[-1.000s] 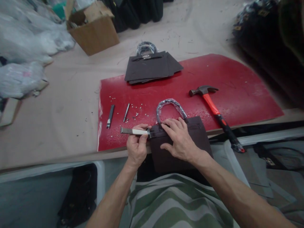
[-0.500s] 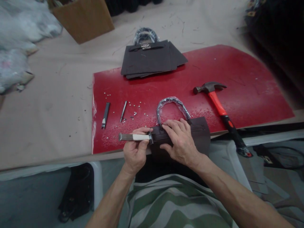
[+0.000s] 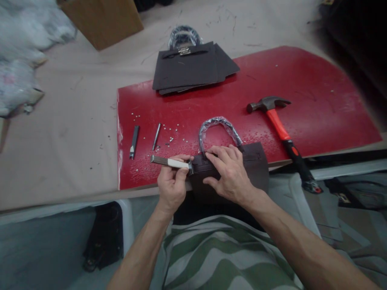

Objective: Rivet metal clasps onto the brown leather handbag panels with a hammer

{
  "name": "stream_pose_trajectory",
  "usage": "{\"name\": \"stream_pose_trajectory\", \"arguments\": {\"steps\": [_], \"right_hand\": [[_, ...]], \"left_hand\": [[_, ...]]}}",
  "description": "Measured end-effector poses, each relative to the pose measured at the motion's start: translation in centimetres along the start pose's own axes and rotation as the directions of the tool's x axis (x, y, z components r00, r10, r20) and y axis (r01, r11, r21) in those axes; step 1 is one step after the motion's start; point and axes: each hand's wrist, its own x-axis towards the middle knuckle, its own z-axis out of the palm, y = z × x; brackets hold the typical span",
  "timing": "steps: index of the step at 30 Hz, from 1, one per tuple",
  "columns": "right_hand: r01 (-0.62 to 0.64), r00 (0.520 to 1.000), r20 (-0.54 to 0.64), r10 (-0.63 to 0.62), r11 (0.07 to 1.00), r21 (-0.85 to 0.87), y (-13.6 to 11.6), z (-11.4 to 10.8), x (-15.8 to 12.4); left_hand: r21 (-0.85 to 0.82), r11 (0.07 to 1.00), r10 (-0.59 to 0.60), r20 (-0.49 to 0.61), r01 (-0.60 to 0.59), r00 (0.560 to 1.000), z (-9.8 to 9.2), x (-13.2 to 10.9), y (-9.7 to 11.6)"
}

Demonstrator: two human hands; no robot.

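Observation:
A dark brown bag panel (image 3: 254,173) with a plastic-wrapped handle (image 3: 218,121) lies across the near edge of a red board (image 3: 211,104), its lower part overhanging. My left hand (image 3: 172,183) pinches a flat metal punch (image 3: 169,162) with a white band around its middle. The punch's working end meets the strap at the panel's upper left corner; its fine contact is too small to make out. Spread over the panel's top, my right hand (image 3: 228,171) presses near the handle's left base, thumb apart from the fingers.
A claw hammer (image 3: 278,125) lies on the right, its grip past the board's edge. Left of centre are a forked punch (image 3: 134,141), a thin metal rod (image 3: 156,136) and several small discs. Stacked bag panels (image 3: 187,72) sit behind. A cardboard box (image 3: 102,22) stands farther back.
The whole scene has shifted slightly upward in view. The outer end of the punch has tilted up a little in my left hand. My right hand stays on the panel.

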Motion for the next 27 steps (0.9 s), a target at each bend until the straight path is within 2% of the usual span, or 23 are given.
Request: {"name": "stream_pose_trajectory", "arguments": {"steps": [9, 20, 27], "right_hand": [[0.042, 0.999, 0.022, -0.041, 0.999, -0.018, 0.3, -0.6, 0.2], [0.072, 0.996, -0.045, -0.074, 0.996, -0.044, 0.2, 0.1, -0.1], [0.081, 0.995, -0.055, -0.083, 0.996, -0.039, 0.3, -0.1, -0.2]], "left_hand": [[-0.014, 0.999, 0.05, 0.01, -0.05, 0.999, -0.1, 0.4, -0.2], [-0.025, 0.99, 0.134, -0.055, -0.136, 0.989, -0.1, 0.1, -1.1], [0.009, 0.977, 0.214, 0.011, -0.214, 0.977, -0.4, -0.4, -1.2]]}}
